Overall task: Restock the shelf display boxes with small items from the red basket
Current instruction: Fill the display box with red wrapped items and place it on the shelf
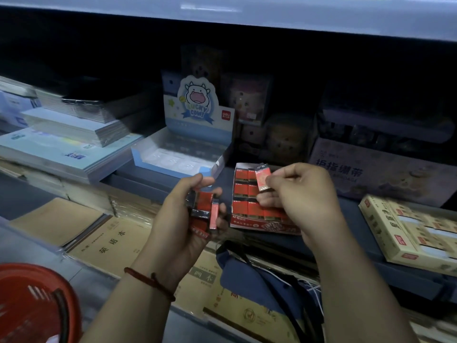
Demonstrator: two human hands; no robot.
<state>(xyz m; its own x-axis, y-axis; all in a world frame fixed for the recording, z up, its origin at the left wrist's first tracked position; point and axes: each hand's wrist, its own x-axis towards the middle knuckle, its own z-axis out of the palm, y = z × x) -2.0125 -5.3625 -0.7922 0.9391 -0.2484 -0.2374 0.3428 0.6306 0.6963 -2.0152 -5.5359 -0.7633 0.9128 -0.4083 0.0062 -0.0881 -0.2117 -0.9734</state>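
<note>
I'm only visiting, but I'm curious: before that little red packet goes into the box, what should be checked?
1. Right hand pinches a single packet: ok.
2. Packet looks like those in the red box: ok.
3. Free slot in the red box: cannot tell; the rows that show look full, and the right hand hides part.
4. Left hand grips the spare packets: ok.
5. Nothing between packet and red box: ok.
6. Basket close by for more: ok.
</note>
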